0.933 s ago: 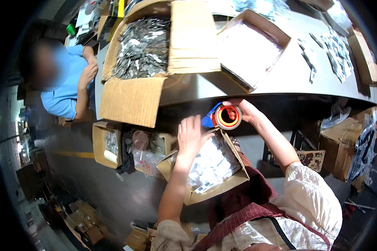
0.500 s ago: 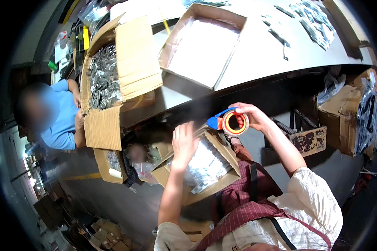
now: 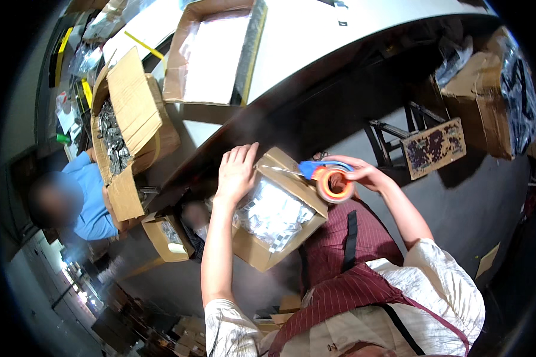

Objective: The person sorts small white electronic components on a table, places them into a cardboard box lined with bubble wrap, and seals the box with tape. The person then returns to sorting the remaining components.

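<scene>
My right hand (image 3: 366,174) grips a tape dispenser (image 3: 335,183) with a blue head and an orange core, at the right end of an open cardboard box (image 3: 261,259). A thin strip of clear tape (image 3: 283,171) runs from the dispenser along the box's far flap toward my left hand (image 3: 237,172). That hand lies at the box's far left corner, its fingers stretched out. Whether the tape's end sticks to the box or to my fingers cannot be made out. Inside the box are many clear plastic packets (image 3: 274,214) with whitish flat pieces.
A worktable (image 3: 304,41) carries a shallow carton (image 3: 175,89) and a large box of dark metal parts (image 3: 112,140). At the left sits a person in blue (image 3: 89,196), near a smaller carton (image 3: 175,253). A worn stool (image 3: 435,149) and a plastic-draped carton (image 3: 479,89) stand right.
My view has turned, shifting the table up and left. Both hands have come down to the box's far edge, and the tape strip now lies along its flap.
</scene>
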Motion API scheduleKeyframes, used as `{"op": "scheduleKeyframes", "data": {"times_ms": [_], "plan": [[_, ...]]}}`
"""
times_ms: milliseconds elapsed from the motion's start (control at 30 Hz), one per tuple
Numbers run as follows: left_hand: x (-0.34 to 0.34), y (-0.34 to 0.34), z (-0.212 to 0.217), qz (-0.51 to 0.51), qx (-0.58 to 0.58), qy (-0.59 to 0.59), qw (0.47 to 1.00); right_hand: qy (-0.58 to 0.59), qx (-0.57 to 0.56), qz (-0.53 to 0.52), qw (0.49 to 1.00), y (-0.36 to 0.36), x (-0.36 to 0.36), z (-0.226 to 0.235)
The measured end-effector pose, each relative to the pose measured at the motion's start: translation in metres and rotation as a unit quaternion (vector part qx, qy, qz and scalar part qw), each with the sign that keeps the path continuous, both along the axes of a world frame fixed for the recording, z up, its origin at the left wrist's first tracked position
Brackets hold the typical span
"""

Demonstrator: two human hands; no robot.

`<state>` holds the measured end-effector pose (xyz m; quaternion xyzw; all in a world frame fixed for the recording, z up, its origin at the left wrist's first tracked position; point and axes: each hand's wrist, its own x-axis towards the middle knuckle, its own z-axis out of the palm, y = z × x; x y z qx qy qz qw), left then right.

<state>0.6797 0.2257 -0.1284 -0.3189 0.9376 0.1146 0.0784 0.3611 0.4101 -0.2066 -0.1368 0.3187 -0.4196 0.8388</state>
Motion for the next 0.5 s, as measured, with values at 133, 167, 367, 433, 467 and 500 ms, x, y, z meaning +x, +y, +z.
{"op": "scheduleKeyframes", "data": {"times_ms": [133, 167, 367, 433, 467, 500], "plan": [[-0.004, 0.027, 0.004, 0.036, -0.082, 0.032, 0.996, 0.007, 0.033, -0.044, 0.998, 0.108, -0.023, 0.009], [-0.007, 0.043, 0.008, 0.071, -0.106, 0.050, 0.991, 0.015, 0.034, -0.060, 0.998, 0.130, -0.011, 0.010], [-0.018, 0.202, -0.015, 0.150, 0.130, 0.225, 0.954, -0.050, 0.055, -0.204, 0.976, 0.175, 0.059, 0.002], [-0.023, 0.233, -0.035, 0.110, 0.160, 0.258, 0.946, 0.023, -0.001, -0.206, 0.978, 0.174, 0.068, 0.014], [-0.027, 0.239, -0.042, 0.100, 0.149, 0.286, 0.941, 0.058, -0.023, -0.211, 0.976, 0.173, 0.069, 0.016], [-0.031, 0.243, -0.044, 0.099, 0.133, 0.268, 0.949, 0.057, -0.034, -0.194, 0.979, 0.173, 0.066, 0.006]]}}
